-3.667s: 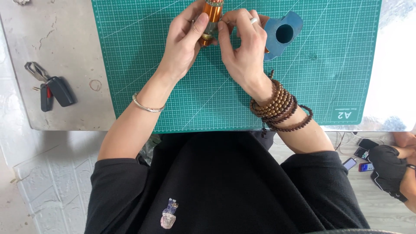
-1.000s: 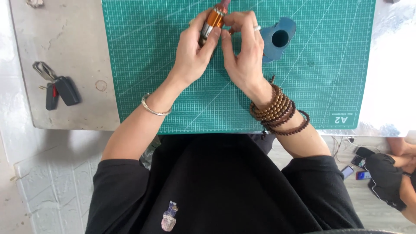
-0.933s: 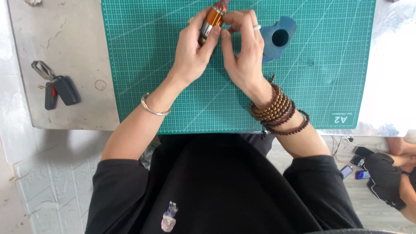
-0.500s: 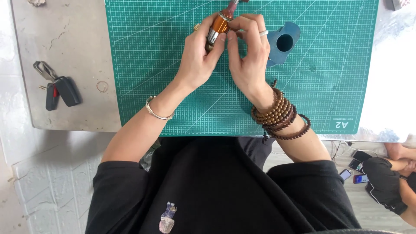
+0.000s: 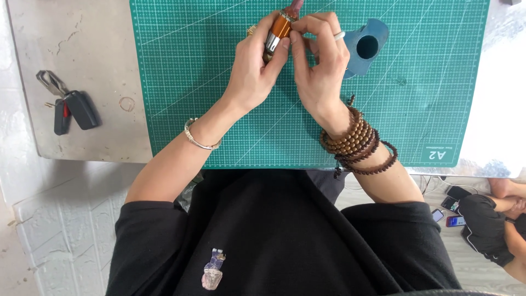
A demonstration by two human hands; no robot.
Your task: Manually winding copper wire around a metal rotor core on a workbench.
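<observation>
A green gridded cutting mat (image 5: 230, 109) covers most of a pale grey stone-like tabletop (image 5: 76, 60), with whitish floor below the table's near edge and another person's limbs and a few phones at the lower right. On the surface lie one black car key fob on a metal clip (image 5: 71, 107) and one blue leather piece with a round hole (image 5: 366, 46). Both the left hand (image 5: 255, 71) and the right hand (image 5: 320, 66) have their fingers closed around one small orange-and-silver cylindrical tool (image 5: 278, 30), held just above the mat's far middle.
</observation>
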